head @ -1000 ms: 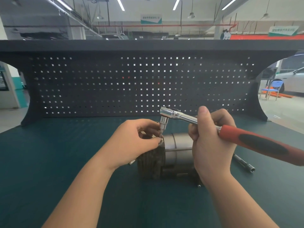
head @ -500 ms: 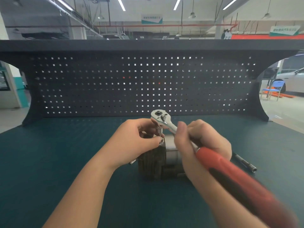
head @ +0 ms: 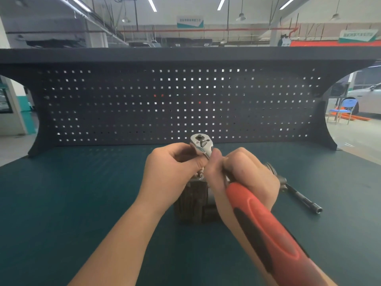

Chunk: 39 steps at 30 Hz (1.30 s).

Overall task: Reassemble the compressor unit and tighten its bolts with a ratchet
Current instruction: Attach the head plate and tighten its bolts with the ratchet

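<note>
My right hand (head: 243, 174) grips the ratchet (head: 208, 150); left hand (head: 173, 172) pinches its socket over the compressor unit (head: 192, 203); I should keep the socket square and swing short.

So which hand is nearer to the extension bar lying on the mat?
Right. The right hand, gripping the ratchet, sits just beside the extension bar on the mat. The left hand is beyond it, on the compressor's far side.

compressor (head: 193, 203) mostly behind hands, ratchet (head: 261, 228) handle cut off btm edge
</note>
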Motion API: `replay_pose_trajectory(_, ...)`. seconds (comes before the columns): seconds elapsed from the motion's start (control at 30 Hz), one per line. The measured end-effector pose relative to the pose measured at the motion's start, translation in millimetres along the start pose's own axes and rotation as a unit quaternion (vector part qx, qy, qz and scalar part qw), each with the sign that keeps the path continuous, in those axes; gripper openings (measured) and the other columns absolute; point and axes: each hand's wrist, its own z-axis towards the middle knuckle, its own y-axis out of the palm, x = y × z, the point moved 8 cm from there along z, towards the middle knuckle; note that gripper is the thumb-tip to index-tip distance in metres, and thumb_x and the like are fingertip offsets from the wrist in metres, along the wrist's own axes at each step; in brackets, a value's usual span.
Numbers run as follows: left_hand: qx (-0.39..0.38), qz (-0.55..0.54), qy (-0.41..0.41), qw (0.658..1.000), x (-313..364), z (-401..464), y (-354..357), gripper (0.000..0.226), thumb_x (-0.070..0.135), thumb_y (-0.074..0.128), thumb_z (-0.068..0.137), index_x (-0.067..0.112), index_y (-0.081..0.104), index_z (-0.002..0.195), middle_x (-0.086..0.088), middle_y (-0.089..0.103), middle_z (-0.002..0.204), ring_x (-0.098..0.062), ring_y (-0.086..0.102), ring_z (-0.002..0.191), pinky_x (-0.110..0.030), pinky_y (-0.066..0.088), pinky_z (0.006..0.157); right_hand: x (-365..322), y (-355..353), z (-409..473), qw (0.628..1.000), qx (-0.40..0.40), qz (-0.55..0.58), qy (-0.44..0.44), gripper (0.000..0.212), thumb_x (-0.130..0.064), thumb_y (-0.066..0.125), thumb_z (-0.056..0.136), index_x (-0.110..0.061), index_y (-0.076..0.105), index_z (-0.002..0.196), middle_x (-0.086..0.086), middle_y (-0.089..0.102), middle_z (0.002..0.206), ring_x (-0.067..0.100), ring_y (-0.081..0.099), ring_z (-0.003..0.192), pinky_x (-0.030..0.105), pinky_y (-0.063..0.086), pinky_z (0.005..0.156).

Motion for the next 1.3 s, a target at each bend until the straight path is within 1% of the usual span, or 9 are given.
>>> replay_pose_trajectory(0.07, -0.001, -0.013, 0.001, 1.000, 1, 0, -1, 0.020, 0.017, 0.076, 0.081, 0.031, 0.075, 0.067, 0.012, 0.073, 0.069, 0.003, 0.065, 0.062, -0.011, 0.047, 0.053, 8, 3, -1, 0.999, -0.023, 0.013, 0.036, 0.044, -0.014, 0.061, 0.086, -0.002, 0.038, 0.050, 0.008, 0.035, 0.047, 0.018, 0.027, 0.043, 0.030, 0.028, 0.040)
replay_pose_trajectory(0.2, -0.006, -0.036, -0.016, 0.999, -2, 2, -1, 0.013, 0.017, 0.077, 0.081, 0.029, 0.079, 0.079, 0.009, 0.076, 0.078, -0.001, 0.067, 0.067, -0.015, 0.051, 0.057, 69, 10, -3, 0.937, -0.038, 0.152, 0.312, 0.037, -0.038, 0.061, 0.080, -0.018, 0.041, 0.056, 0.001, 0.041, 0.047, 0.004, 0.036, 0.044, 0.020, 0.032, 0.045)
replay_pose_trajectory(0.37, -0.016, -0.002, -0.012, 1.000, -5, 1, 0, 0.009, 0.021, 0.074, 0.085, 0.027, 0.079, 0.089, 0.009, 0.077, 0.081, -0.006, 0.073, 0.081, -0.018, 0.056, 0.071, 115, 46, -19, 0.701, -0.032, 0.497, 0.510, 0.039, -0.015, 0.065, 0.086, -0.022, 0.038, 0.059, -0.004, 0.037, 0.049, 0.008, 0.033, 0.040, 0.019, 0.030, 0.042)
replay_pose_trajectory(0.5, -0.004, -0.021, -0.006, 1.000, -2, 0, 0, 0.009, 0.024, 0.078, 0.081, 0.032, 0.079, 0.083, 0.009, 0.077, 0.082, -0.010, 0.073, 0.078, -0.015, 0.054, 0.065, 100, 23, -11, 0.855, -0.036, 0.327, 0.401, 0.040, -0.024, 0.062, 0.084, -0.025, 0.036, 0.053, -0.003, 0.036, 0.047, 0.010, 0.038, 0.043, 0.024, 0.034, 0.048)
replay_pose_trajectory(0.63, 0.008, -0.029, -0.014, 0.999, 0, 0, -2, 0.007, 0.025, 0.080, 0.077, 0.031, 0.078, 0.076, 0.006, 0.076, 0.075, -0.010, 0.070, 0.067, -0.023, 0.057, 0.060, 37, 16, 23, 0.992, -0.064, 0.019, 0.102, 0.057, -0.028, 0.072, 0.075, -0.021, 0.020, 0.051, 0.002, 0.021, 0.041, 0.006, 0.028, 0.041, 0.012, 0.021, 0.040)
replay_pose_trajectory(0.73, 0.014, -0.027, -0.017, 0.999, -1, -1, -3, 0.027, 0.016, 0.072, 0.085, 0.031, 0.075, 0.062, 0.011, 0.070, 0.060, 0.002, 0.060, 0.051, -0.014, 0.046, 0.047, 2, 20, 11, 0.996, -0.085, -0.004, -0.023, 0.054, -0.008, 0.070, 0.081, -0.017, 0.026, 0.051, 0.000, 0.021, 0.048, 0.014, 0.024, 0.049, 0.017, 0.020, 0.044)
replay_pose_trajectory(0.83, 0.004, -0.042, -0.019, 0.999, -1, 1, -1, 0.018, 0.016, 0.074, 0.084, 0.030, 0.080, 0.074, 0.007, 0.075, 0.072, -0.002, 0.063, 0.061, -0.013, 0.050, 0.053, 35, 10, 5, 0.976, -0.075, 0.110, 0.171, 0.039, -0.027, 0.062, 0.085, -0.015, 0.040, 0.056, 0.002, 0.040, 0.048, 0.005, 0.035, 0.044, 0.013, 0.029, 0.046)
replay_pose_trajectory(1.0, -0.001, 0.005, -0.004, 1.000, -1, 0, 0, 0.010, 0.025, 0.075, 0.084, 0.034, 0.079, 0.080, 0.014, 0.076, 0.081, 0.000, 0.071, 0.079, -0.018, 0.056, 0.072, 106, 41, -14, 0.734, -0.030, 0.459, 0.500, 0.041, -0.017, 0.062, 0.090, -0.024, 0.041, 0.055, -0.003, 0.041, 0.050, 0.009, 0.036, 0.040, 0.020, 0.030, 0.042)
replay_pose_trajectory(1.3, 0.023, -0.022, -0.021, 0.999, -3, 1, -2, 0.005, 0.026, 0.083, 0.074, 0.025, 0.079, 0.076, 0.003, 0.076, 0.075, -0.005, 0.068, 0.066, -0.019, 0.056, 0.060, 53, 5, 7, 0.972, -0.035, 0.117, 0.199, 0.043, -0.033, 0.058, 0.084, -0.011, 0.037, 0.054, 0.012, 0.043, 0.055, 0.006, 0.036, 0.047, 0.015, 0.032, 0.047)
